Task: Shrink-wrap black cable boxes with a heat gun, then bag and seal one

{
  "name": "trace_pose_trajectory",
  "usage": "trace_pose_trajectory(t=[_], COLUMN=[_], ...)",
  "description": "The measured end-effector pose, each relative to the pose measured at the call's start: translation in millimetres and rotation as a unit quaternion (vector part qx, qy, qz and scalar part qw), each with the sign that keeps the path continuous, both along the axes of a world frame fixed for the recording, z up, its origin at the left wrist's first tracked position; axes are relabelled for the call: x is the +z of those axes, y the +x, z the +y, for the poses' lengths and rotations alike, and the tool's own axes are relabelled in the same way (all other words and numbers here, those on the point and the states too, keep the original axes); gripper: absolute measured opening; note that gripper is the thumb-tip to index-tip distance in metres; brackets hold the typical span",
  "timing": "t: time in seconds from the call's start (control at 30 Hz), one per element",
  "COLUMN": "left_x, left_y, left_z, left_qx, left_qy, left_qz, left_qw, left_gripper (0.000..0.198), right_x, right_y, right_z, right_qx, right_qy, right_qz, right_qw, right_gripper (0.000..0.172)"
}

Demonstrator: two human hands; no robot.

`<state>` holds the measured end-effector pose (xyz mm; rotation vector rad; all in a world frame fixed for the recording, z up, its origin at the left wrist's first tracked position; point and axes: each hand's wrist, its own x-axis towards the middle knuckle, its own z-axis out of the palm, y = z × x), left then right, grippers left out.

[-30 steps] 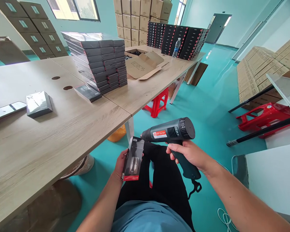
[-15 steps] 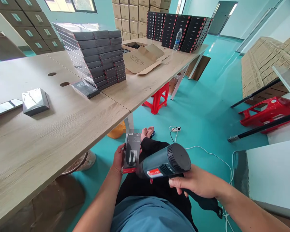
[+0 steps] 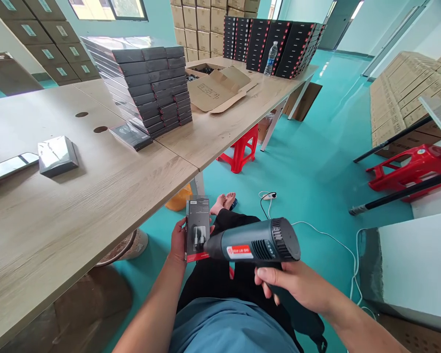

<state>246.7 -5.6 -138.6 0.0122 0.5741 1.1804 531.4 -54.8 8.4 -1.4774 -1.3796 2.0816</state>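
Observation:
My left hand [image 3: 179, 240] grips a flat black-and-red product box [image 3: 198, 215] by its sides, held upright above my lap. A picture of white plugs shows on its face. In my right hand [image 3: 279, 279] is a dark teal heat gun [image 3: 255, 241], with my fingers wrapped round its handle. The nozzle points left, at the lower right part of the box; whether it touches I cannot tell. On the table [image 3: 147, 186] to the left stands a tall stack of similar shrink-wrapped boxes [image 3: 154, 88], with one box [image 3: 132, 135] lying at its foot.
A small wrapped box [image 3: 58, 156] and a phone [image 3: 9, 166] lie on the table. An opened carton [image 3: 215, 90], a water bottle [image 3: 270, 60] and stacked black boxes [image 3: 257, 46] are farther back. White cables [image 3: 323, 235] cross the floor. Red stools [image 3: 244, 149] stand below.
The heat gun has shifted slightly right and turned more level, its nozzle now over the box's lower right. The box has moved a little left and up.

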Motion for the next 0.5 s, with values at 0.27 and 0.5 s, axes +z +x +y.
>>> trace_pose_trajectory(t=[0.27, 0.5], left_x=[3.8, -7.7], left_y=[0.7, 3.5], left_z=[-2.7, 7.0], left_qx=[0.065, 0.164], left_qy=[0.021, -0.049], left_qz=[0.017, 0.079], left_qw=[0.998, 0.982], left_gripper=[0.058, 0.038], right_x=[-10.1, -20.1], right_y=[1.7, -4.8], right_z=[-8.2, -10.5], right_qx=[-0.031, -0.118], right_qy=[-0.025, 0.011], right_qz=[0.011, 0.010], right_qw=[0.999, 0.993], right_gripper=[0.041, 0.040])
